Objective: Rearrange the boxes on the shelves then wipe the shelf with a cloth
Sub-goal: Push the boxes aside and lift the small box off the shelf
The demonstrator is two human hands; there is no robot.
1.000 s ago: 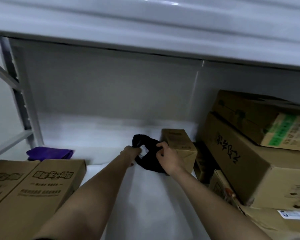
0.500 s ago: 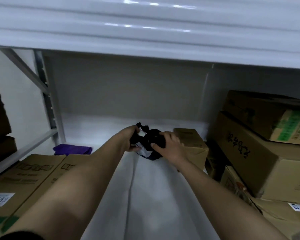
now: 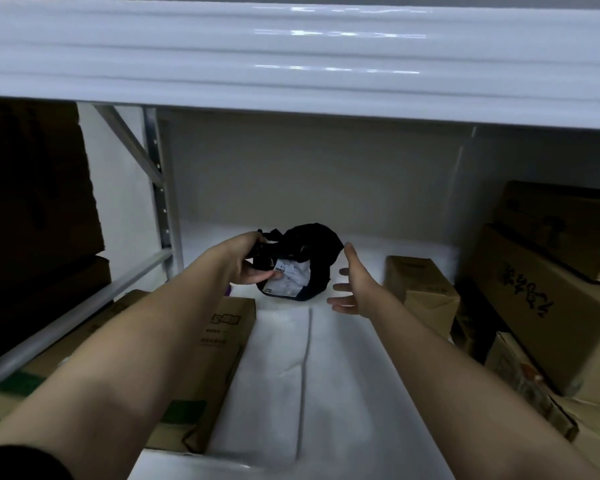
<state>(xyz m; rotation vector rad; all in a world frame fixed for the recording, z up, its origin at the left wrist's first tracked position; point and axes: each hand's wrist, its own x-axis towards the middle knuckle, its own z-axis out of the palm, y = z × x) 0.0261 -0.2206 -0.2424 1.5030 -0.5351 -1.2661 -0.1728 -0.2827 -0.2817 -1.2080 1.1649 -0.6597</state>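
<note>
The right hand (image 3: 355,289) has let go of the black cloth (image 3: 305,261) since the earlier frame; its fingers (image 3: 342,301) now spread open just beside it. The left hand (image 3: 248,261) grips the cloth above the white shelf (image 3: 291,393), between cardboard boxes (image 3: 420,289).

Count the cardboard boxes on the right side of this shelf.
4 that I can make out: a small box nearest the open right hand, a large box behind it, one stacked on top, one lower front. More may be hidden.
</note>
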